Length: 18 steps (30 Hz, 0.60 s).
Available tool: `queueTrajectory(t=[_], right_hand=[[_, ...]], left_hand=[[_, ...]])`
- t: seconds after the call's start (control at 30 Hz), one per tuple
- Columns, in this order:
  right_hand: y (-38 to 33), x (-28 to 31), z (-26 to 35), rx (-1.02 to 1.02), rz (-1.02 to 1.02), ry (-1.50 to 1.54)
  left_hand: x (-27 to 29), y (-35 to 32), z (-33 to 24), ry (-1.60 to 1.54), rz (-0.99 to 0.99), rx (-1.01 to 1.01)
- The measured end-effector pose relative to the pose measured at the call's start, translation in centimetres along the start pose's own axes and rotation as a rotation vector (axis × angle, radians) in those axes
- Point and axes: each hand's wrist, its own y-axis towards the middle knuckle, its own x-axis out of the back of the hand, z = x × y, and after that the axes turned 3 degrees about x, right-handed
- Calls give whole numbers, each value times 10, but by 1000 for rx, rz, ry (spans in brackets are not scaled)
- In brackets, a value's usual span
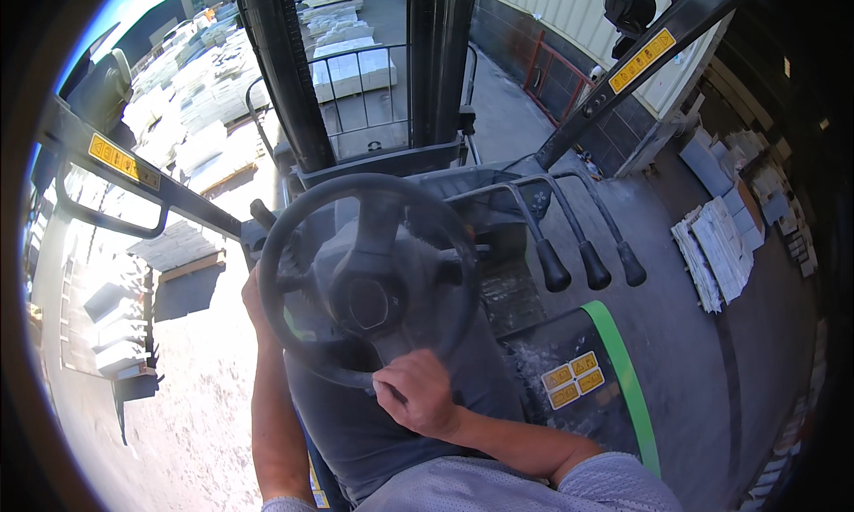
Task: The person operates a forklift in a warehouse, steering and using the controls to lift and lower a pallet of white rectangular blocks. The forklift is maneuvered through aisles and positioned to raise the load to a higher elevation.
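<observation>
A dark steering wheel (360,178) stands in front of me, dusty and round, with a hub at its centre. My right hand (416,395) is closed on the lower part of its rim, thumb side toward the left. Against the left side of the rim is my left hand (253,298), its fingers hidden behind the wheel. Beneath the wheel, my legs (400,450) are in dark trousers. To the right of the wheel stand three black-knobbed levers (594,265), touched by neither hand.
Ahead rise the forklift's mast (283,76) and load guard (374,94). Stacks of pale slabs (191,94) lie ahead and left; more slabs (716,249) lie to the right. A red metal frame (556,80) leans by the wall (525,36). A green strip (623,370) edges the right-hand cover.
</observation>
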Motion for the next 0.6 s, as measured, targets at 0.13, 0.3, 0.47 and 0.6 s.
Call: queueTrajectory(t=[0.13, 0.3, 0.47, 0.6], right_hand=[[11, -2, -15, 4, 2, 0], [27, -6, -33, 28, 7, 5], [44, -14, -50, 49, -26, 0], [58, -18, -64, 52, -29, -3]], left_hand=[[-13, 14, 2, -180, -3, 152], [-26, 30, 4, -226, -3, 206], [-38, 48, 13, -204, -8, 174], [-50, 64, 19, -148, -34, 124]])
